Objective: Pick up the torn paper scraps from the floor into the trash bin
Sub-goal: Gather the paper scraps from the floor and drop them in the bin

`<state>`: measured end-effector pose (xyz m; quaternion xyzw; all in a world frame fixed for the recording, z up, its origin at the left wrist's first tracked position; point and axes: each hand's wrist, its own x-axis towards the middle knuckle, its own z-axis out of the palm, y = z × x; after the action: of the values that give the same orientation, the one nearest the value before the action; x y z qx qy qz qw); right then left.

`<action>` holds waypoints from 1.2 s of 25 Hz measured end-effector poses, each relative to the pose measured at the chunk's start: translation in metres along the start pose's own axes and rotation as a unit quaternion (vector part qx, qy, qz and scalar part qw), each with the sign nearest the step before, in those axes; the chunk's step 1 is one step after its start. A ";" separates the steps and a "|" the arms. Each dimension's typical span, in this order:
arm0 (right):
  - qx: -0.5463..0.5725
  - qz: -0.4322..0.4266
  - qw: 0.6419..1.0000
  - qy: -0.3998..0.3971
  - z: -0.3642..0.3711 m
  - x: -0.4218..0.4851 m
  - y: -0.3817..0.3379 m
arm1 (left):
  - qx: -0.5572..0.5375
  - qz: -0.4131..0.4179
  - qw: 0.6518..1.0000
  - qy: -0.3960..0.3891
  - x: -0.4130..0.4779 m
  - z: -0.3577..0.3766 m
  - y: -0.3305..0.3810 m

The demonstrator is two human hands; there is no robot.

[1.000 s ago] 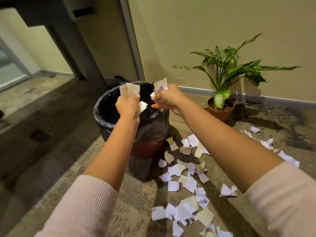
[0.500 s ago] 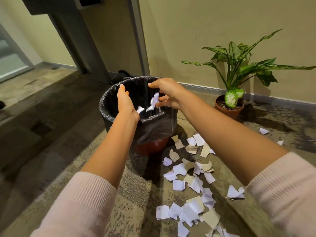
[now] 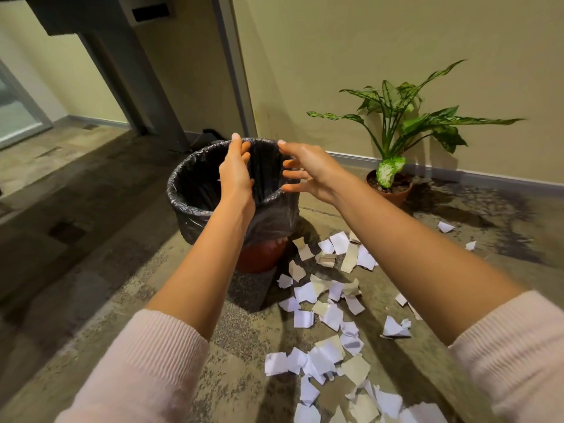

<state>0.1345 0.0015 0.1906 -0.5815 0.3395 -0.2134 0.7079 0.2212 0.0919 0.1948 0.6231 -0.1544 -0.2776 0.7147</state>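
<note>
A red trash bin lined with a black plastic bag [image 3: 186, 206] stands on the carpet ahead of me. Over its open mouth my left hand [image 3: 235, 172] is held flat with straight fingers and nothing in it. My right hand [image 3: 308, 170] hovers beside it over the bin's right rim, fingers spread and empty. Several torn white and beige paper scraps [image 3: 323, 303] lie scattered on the floor to the right of the bin, running toward the bottom edge of the view. A crumpled scrap [image 3: 395, 328] lies apart on the right.
A potted plant [image 3: 393, 190] stands against the wall to the right of the bin, with stray scraps [image 3: 445, 227] near it. A dark pillar [image 3: 158, 111] rises behind the bin on the left. The carpet to the left holds no scraps.
A second ago both hands gripped paper scraps above the bin. They opened, the scraps fell inside, and both hands are now empty with fingers spread.
</note>
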 end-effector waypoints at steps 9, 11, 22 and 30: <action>-0.070 0.062 0.993 0.070 -0.090 -0.069 0.077 | 0.149 0.031 0.977 -0.151 -0.071 0.049 -0.079; -0.080 0.100 0.989 0.079 -0.107 -0.086 0.103 | 0.191 0.010 0.964 -0.183 -0.088 0.056 -0.109; -0.294 0.238 0.921 0.086 -0.179 -0.179 0.211 | 0.443 -0.029 0.764 -0.469 -0.155 0.076 -0.228; -0.460 0.348 0.811 -0.099 -0.180 -0.230 0.279 | 0.578 0.044 0.519 -0.628 -0.208 0.056 -0.280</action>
<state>-0.1781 0.1046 -0.0424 -0.7003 0.5055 0.2870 0.4144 -0.0334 0.1501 -0.0430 0.5553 -0.7171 -0.4146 -0.0738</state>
